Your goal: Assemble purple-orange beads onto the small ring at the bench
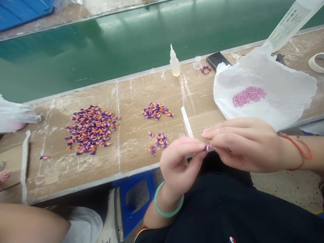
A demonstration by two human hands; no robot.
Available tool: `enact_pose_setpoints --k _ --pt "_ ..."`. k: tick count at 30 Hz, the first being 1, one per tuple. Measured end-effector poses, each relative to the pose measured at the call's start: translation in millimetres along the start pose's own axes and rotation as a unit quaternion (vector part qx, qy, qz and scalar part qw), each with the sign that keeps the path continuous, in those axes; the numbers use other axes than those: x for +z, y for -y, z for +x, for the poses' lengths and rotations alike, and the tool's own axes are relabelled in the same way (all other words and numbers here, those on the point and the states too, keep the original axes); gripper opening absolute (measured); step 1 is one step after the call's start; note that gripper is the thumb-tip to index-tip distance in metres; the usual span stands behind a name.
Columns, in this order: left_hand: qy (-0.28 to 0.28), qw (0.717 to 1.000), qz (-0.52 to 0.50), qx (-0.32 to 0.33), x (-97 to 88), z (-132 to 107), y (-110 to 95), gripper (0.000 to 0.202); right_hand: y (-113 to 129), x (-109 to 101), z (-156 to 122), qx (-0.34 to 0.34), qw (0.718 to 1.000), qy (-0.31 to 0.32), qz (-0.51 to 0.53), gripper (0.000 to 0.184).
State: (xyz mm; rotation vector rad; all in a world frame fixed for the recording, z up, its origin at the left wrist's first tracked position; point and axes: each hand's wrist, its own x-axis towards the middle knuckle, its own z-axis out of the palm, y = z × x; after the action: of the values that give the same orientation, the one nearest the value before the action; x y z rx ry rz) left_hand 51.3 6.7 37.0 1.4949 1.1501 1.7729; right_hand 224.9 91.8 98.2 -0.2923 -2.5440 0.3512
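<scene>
One small purple piece (207,147) sits in front of the person's lap, just off the near edge of the worktable (131,101). It is pinched between the thumb and forefinger of the left hand (181,162), whose other fingers are curled in. The right hand (245,145) meets it from the other side with its fingers straight and pressed together. The tips are at the piece, but whether they grip it cannot be told.

On the taped cardboard top lie three heaps of like pieces, glossy, cone-shaped, purple and orange: a big heap (91,130), a middle heap (157,110) and a little heap (158,141). One white stick (186,117) lies just beside them. Farther back stand one clear squeeze bottle (174,62), a dark phone (218,60) and a crumpled white bag (278,87) holding a patch of fine pink beads (249,95).
</scene>
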Motion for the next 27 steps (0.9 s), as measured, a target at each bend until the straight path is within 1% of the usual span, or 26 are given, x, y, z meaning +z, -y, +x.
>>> enact_pose_setpoints --k 3,8,12,15,17,19,20,22,24,27 --pt "0.005 1.0 -0.01 -0.025 0.3 -2 -1 0.021 1 -2 1 0.002 1.0 0.008 -0.002 0.009" --pt "0.006 0.999 -0.033 -0.034 -1.0 -3 -3 0.022 4 -3 1 0.015 0.999 0.013 -0.027 0.011" --pt "0.006 0.998 -0.044 -0.051 -3.4 -4 -5 0.017 8 -2 3 0.025 0.998 0.03 -0.047 0.013" --pt "0.0 0.996 -0.057 -0.07 -5.6 -6 -4 0.016 10 -1 6 0.027 0.997 0.052 -0.04 0.014" --pt "-0.003 0.991 -0.09 -0.094 -6.5 -8 -3 0.015 11 -1 9 0.034 0.997 0.062 -0.022 0.014" --pt "-0.001 0.978 -0.155 -0.139 -7.1 -9 -2 0.009 11 -4 14 0.057 0.995 0.079 0.023 0.013" --pt "0.003 0.966 -0.195 -0.168 -7.3 -9 -1 0.006 11 -6 17 0.072 0.991 0.092 0.059 0.013" --pt "0.017 0.936 -0.268 -0.228 -8.0 -8 -1 0.012 10 -10 24 0.108 0.976 0.123 0.145 0.012" --pt "0.037 0.905 -0.32 -0.278 -9.2 -7 -2 0.02 7 -13 31 0.136 0.955 0.148 0.219 0.013" --pt "0.062 0.871 -0.366 -0.32 -11.3 -6 -3 0.023 2 -14 39 0.15 0.929 0.182 0.284 0.017"
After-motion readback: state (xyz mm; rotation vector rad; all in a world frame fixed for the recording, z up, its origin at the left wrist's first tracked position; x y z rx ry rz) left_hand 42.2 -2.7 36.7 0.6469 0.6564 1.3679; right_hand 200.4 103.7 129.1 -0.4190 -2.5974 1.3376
